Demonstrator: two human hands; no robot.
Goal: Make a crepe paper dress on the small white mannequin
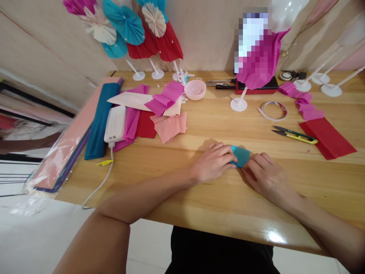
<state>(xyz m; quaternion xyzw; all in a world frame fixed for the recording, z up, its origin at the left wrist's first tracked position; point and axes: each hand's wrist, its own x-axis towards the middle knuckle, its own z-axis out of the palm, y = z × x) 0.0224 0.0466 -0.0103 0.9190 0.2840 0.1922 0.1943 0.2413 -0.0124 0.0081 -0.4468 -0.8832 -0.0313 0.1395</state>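
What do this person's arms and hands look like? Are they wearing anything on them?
The left hand and right hand are bare, with no gloves, and no ring or watch shows. The left forearm and right forearm are uncovered, with no sleeve in view. Black clothing shows below the table edge.

Wooden tabletop (327, 182) inspected; on it: teal crepe paper (241, 156), pink bowl (195, 89), white power bank (115, 123), yellow-handled thread snips (293, 135), tape roll (273, 111), red crepe paper sheet (327, 137).
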